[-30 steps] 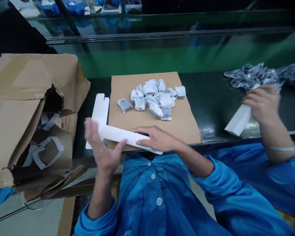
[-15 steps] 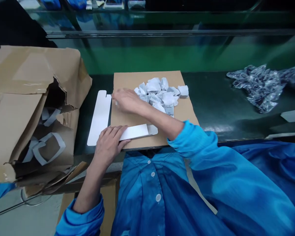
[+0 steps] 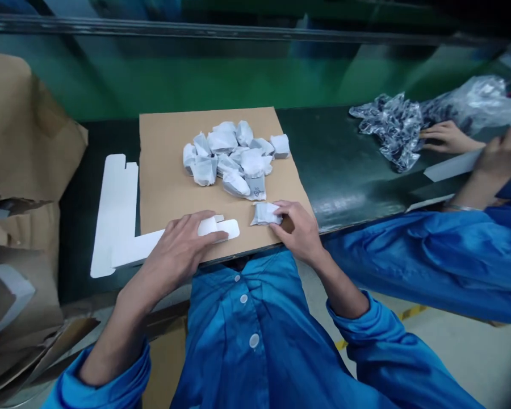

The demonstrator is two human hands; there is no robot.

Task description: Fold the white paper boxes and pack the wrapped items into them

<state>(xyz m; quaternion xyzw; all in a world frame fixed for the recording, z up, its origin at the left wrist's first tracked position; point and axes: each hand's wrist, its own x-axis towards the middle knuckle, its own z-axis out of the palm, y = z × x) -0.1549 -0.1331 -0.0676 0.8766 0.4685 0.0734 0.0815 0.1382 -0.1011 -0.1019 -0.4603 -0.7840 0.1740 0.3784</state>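
My left hand (image 3: 179, 245) is closed around a slim white carton (image 3: 139, 249) near the front edge of a cardboard sheet (image 3: 164, 176). The carton lies on its side, and its end flap sticks out to the right past my fingers. Between thumb and fingertips, my right hand (image 3: 298, 232) grips a small white paper packet (image 3: 264, 213) just right of that flap, apart from it. Behind both hands sits a pile of similar white packets (image 3: 234, 156). Another white carton piece (image 3: 111, 216), looking flat, lies left of the sheet, partly overlapped by the held carton.
A torn brown cardboard box (image 3: 29, 125) stands at the left. On the right of the dark green worktop (image 3: 332, 176) are clear plastic-wrapped items (image 3: 394, 128). A co-worker's hands (image 3: 449, 138) are beside them, with a white strip (image 3: 451, 166). A rail (image 3: 238, 35) runs behind.
My right hand has moved from the left of the pile to the front of the sheet, with a packet now visible in it. My left hand stays on the carton. The view has shifted right.
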